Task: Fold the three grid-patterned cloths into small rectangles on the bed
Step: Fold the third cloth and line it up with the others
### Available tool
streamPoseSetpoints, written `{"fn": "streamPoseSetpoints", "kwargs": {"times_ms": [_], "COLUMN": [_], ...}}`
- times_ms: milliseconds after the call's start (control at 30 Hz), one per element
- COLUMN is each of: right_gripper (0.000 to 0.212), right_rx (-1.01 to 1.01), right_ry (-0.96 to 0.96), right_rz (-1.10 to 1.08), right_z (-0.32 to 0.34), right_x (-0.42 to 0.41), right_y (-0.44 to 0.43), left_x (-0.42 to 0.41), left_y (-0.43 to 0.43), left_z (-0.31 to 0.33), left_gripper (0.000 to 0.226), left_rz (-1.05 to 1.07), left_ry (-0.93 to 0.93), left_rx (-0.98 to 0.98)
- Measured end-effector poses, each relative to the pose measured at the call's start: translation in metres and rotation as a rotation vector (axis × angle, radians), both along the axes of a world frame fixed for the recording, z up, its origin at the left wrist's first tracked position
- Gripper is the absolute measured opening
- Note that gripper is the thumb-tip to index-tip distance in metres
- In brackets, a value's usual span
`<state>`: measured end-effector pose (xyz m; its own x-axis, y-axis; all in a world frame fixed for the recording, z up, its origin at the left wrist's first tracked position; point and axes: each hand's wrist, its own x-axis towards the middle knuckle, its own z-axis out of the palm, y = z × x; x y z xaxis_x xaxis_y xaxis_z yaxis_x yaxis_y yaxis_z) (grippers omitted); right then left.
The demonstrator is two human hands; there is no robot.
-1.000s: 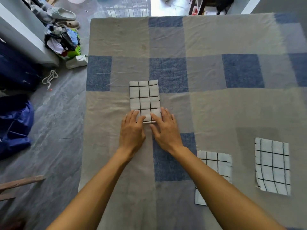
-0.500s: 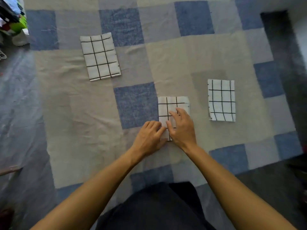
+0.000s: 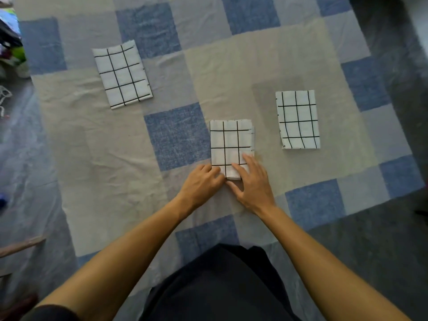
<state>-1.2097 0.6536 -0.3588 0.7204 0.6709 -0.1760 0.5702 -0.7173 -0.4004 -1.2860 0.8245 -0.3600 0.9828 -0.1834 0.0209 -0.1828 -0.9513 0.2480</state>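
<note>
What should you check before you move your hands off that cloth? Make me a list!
1. All three cloths lie on the bed cover: ok.
2. Far left cloth is a small rectangle: ok.
3. Right cloth is a small rectangle: ok, though its left edge looks a bit wavy.
4. Middle cloth has lined-up edges: not ok, a lower layer peeks out along its right side.
5. Near edge of the middle cloth is flat: cannot tell, the left hand and right hand cover it.
6. Cloths lie apart, none overlapping: ok.
</note>
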Motion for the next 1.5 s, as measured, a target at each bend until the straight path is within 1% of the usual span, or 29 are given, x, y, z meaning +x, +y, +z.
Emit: {"fn": "streamPoseSetpoints", "kwargs": {"times_ms": [33,133,233,367,533,633,767,900,1000,1067,1133,1167,1267,1333,1400,1500], "right_gripper": [0.047,0.029,0.030,0.027,0.019,0.021,0.025,0.026,0.026,0.026,0.027,0.028,0.033,0.037,0.037,0.030], "right_rx": [0.008,0.061,0.088,0.109,0.150,0.202,0.243,0.294,0.334,0.346,0.318,0.281,0.109,0.023,-0.009,0.008], "right_ry": [-0.014,-0.104,-0.192,-0.304,-0.408,-0.440,-0.497,-0.555,-0.604,-0.617,-0.601,-0.577,-0.467,-0.396,-0.348,-0.323], "right_rz": [0.006,0.020,0.044,0.118,0.163,0.204,0.246,0.266,0.260,0.258,0.270,0.285,0.324,0.324,0.324,0.301], "right_z": [-0.001,-0.001,0.005,0.017,0.033,0.050,0.078,0.101,0.111,0.106,0.088,0.075,0.032,0.009,-0.004,-0.009], "right_x": [0.001,0.007,0.018,0.036,0.075,0.104,0.141,0.182,0.209,0.222,0.229,0.230,0.226,0.222,0.219,0.219], "right_y": [-0.001,0.003,0.015,0.033,0.067,0.105,0.165,0.228,0.270,0.288,0.293,0.291,0.270,0.253,0.242,0.233], "left_x": [0.001,0.005,0.006,0.013,0.048,0.072,0.105,0.138,0.161,0.172,0.175,0.173,0.163,0.158,0.157,0.159], "left_y": [0.001,0.006,0.014,0.030,0.058,0.089,0.141,0.194,0.229,0.243,0.248,0.247,0.232,0.220,0.211,0.204], "left_z": [0.000,0.006,0.008,0.011,0.032,0.048,0.075,0.098,0.105,0.101,0.085,0.074,0.035,0.015,0.005,-0.003], "left_gripper": [0.007,0.015,0.017,0.007,0.012,0.008,0.016,0.013,0.011,0.009,0.008,0.009,0.009,0.009,0.008,0.004], "left_rz": [0.012,0.059,0.082,0.093,0.215,0.293,0.395,0.483,0.531,0.545,0.533,0.518,0.471,0.447,0.436,0.435], "left_ry": [-0.023,-0.115,-0.166,-0.231,-0.318,-0.371,-0.400,-0.512,-0.595,-0.628,-0.589,-0.539,-0.354,-0.298,-0.270,-0.245], "left_rx": [-0.002,-0.003,-0.011,0.025,0.094,0.102,0.114,0.152,0.156,0.159,0.166,0.169,0.169,0.153,0.138,0.115]}}
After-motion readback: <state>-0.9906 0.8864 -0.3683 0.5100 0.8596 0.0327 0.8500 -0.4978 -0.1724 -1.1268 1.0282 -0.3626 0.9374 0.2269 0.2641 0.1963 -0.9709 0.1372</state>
